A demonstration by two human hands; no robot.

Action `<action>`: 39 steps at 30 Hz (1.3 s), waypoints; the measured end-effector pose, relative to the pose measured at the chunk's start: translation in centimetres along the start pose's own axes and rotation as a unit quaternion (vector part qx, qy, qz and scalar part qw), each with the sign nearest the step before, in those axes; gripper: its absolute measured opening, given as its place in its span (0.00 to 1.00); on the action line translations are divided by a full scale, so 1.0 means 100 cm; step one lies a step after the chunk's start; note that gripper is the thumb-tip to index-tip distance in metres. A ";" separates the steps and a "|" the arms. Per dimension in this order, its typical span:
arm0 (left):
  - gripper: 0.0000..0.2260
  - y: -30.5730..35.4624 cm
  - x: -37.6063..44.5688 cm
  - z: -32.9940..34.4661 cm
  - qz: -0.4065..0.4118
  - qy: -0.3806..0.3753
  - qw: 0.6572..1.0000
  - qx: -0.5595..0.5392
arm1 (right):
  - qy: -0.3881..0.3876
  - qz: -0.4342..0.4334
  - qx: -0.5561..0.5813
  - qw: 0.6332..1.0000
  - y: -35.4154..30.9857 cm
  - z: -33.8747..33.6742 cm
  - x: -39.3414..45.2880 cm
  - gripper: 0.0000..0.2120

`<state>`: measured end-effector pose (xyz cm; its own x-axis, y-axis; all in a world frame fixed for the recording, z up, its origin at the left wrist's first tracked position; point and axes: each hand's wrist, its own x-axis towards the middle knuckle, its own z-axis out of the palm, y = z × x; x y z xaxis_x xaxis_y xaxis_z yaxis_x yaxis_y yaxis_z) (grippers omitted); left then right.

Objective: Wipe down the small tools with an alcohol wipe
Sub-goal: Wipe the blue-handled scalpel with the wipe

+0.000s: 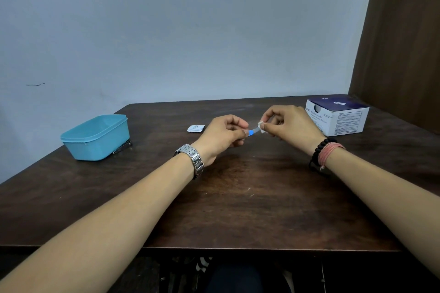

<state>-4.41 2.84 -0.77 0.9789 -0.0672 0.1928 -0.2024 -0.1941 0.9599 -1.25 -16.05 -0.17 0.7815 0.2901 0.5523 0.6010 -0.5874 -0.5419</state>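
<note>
My left hand (222, 137) pinches the blue end of a small slim tool (254, 131) above the middle of the dark wooden table (238, 197). Its pale metal part points right. My right hand (292, 126) pinches a small white alcohol wipe (261, 126) folded around the tool's far end. Both hands hover just over the tabletop, close together. Most of the tool is hidden by my fingers.
A light blue plastic box (95, 137) stands at the left, with a metal tool (122, 147) lying against its right side. A torn wipe wrapper (195, 128) lies behind my left hand. A box of alcohol swabs (338, 116) sits at the back right.
</note>
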 end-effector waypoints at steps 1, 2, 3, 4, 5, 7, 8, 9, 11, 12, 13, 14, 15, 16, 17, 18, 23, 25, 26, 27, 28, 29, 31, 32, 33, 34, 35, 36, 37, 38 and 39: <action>0.05 0.000 0.000 0.000 0.000 0.001 1.000 0.000 | 0.005 0.009 -0.004 1.000 0.003 0.000 0.001 0.04; 0.05 0.000 0.000 -0.001 0.000 0.004 1.000 0.001 | 0.014 0.020 -0.012 1.000 0.006 0.000 0.002 0.04; 0.05 0.000 0.000 -0.001 -0.001 0.006 1.000 0.001 | 0.030 0.032 -0.025 0.999 0.010 -0.001 0.003 0.05; 0.05 0.001 0.000 -0.002 -0.002 0.010 1.000 0.003 | 0.050 0.042 -0.039 0.997 0.014 -0.002 0.005 0.05; 0.05 0.000 0.001 -0.002 -0.003 0.012 1.000 0.007 | 0.069 0.047 -0.047 0.995 0.015 -0.005 0.006 0.05; 0.05 0.000 0.001 -0.002 -0.003 0.013 1.000 0.015 | 0.088 0.029 -0.026 0.995 0.012 -0.010 0.006 0.05; 0.05 0.000 0.001 -0.001 -0.002 0.011 1.000 0.018 | 0.078 0.010 -0.006 0.997 0.007 -0.011 0.004 0.04; 0.05 0.000 0.000 -0.001 -0.001 0.009 1.000 0.021 | 0.057 -0.011 0.012 0.998 0.000 -0.011 0.002 0.04; 0.06 0.000 0.000 0.000 0.003 0.007 1.000 0.025 | 0.007 -0.041 0.030 0.999 -0.010 -0.004 -0.002 0.03; 0.06 0.000 0.000 0.000 0.006 0.006 1.000 0.026 | -0.013 -0.048 0.025 0.998 -0.012 0.000 -0.003 0.03; 0.05 0.000 0.000 -0.001 0.008 0.007 1.000 0.027 | -0.027 -0.049 0.014 0.998 -0.012 0.004 -0.003 0.02; 0.05 0.000 0.000 -0.001 0.009 0.007 1.000 0.027 | -0.033 -0.045 0.004 0.998 -0.010 0.007 -0.002 0.03; 0.06 0.000 0.000 -0.002 0.010 0.007 1.000 0.027 | -0.033 -0.037 -0.004 0.999 -0.008 0.007 -0.001 0.03; 0.06 0.000 0.001 -0.002 0.010 0.008 1.000 0.026 | -0.025 -0.028 -0.012 0.999 -0.006 0.006 0.000 0.03; 0.06 0.000 0.001 -0.002 0.010 0.008 1.000 0.023 | -0.013 -0.020 -0.018 1.000 -0.003 0.005 0.001 0.03; 0.06 0.000 0.001 -0.002 0.009 0.009 1.000 0.018 | 0.004 -0.010 -0.022 1.000 -0.001 0.003 0.002 0.04; 0.05 0.001 -0.001 -0.001 -0.005 0.005 1.000 -0.009 | 0.060 0.027 -0.032 0.997 0.006 -0.006 0.002 0.04; 0.06 0.001 -0.001 -0.001 -0.007 0.003 1.000 -0.016 | 0.046 0.039 0.024 0.998 0.004 -0.006 0.003 0.04; 0.06 0.001 -0.001 -0.002 -0.006 0.003 1.000 -0.016 | 0.029 0.049 0.067 0.996 0.002 -0.005 0.003 0.04; 0.06 0.001 -0.001 -0.002 -0.004 0.001 1.000 -0.014 | 0.010 0.059 0.107 0.992 0.001 -0.003 0.003 0.03; 0.06 0.001 0.000 -0.002 -0.002 -0.003 1.000 -0.009 | -0.006 0.066 0.137 0.988 0.001 -0.001 0.003 0.03; 0.06 0.001 0.000 -0.002 0.001 -0.007 1.000 -0.003 | -0.018 0.071 0.159 0.985 0.001 0.001 0.003 0.03; 0.05 0.000 0.000 0.000 0.013 -0.013 1.000 0.015 | -0.027 0.081 0.197 0.977 0.002 0.004 0.003 0.03; 0.05 0.000 0.000 0.000 0.022 -0.013 0.999 0.032 | -0.027 0.087 0.214 0.973 0.002 0.004 0.004 0.03; 0.06 -0.001 0.000 0.000 0.033 -0.010 0.998 0.052 | -0.025 0.092 0.229 0.969 0.002 0.004 0.004 0.03; 0.06 -0.002 0.000 -0.001 0.045 -0.007 0.996 0.077 | -0.023 0.098 0.239 0.966 0.001 0.004 0.004 0.03; 0.07 -0.003 0.001 -0.001 0.060 -0.003 0.992 0.110 | -0.024 0.103 0.245 0.964 0.002 0.004 0.004 0.04; 0.07 -0.003 0.002 -0.002 0.075 0.001 0.986 0.147 | -0.026 0.106 0.244 0.964 0.002 0.004 0.004 0.04; 0.07 -0.004 0.003 -0.003 0.087 0.002 0.980 0.181 | -0.028 0.106 0.239 0.965 0.003 0.004 0.004 0.04; 0.07 -0.004 0.003 -0.004 0.096 0.003 0.975 0.202 | -0.030 0.103 0.228 0.968 0.003 0.004 0.004 0.04; 0.06 -0.004 0.003 -0.004 0.102 0.002 0.972 0.211 | -0.031 0.099 0.214 0.971 0.003 0.005 0.003 0.03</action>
<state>-4.05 3.27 -1.03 0.9176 -0.1424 0.3712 -0.3837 -0.5619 0.7328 -0.73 -15.75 -0.44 0.8896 0.2553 0.3788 0.4421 -0.2727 -0.8545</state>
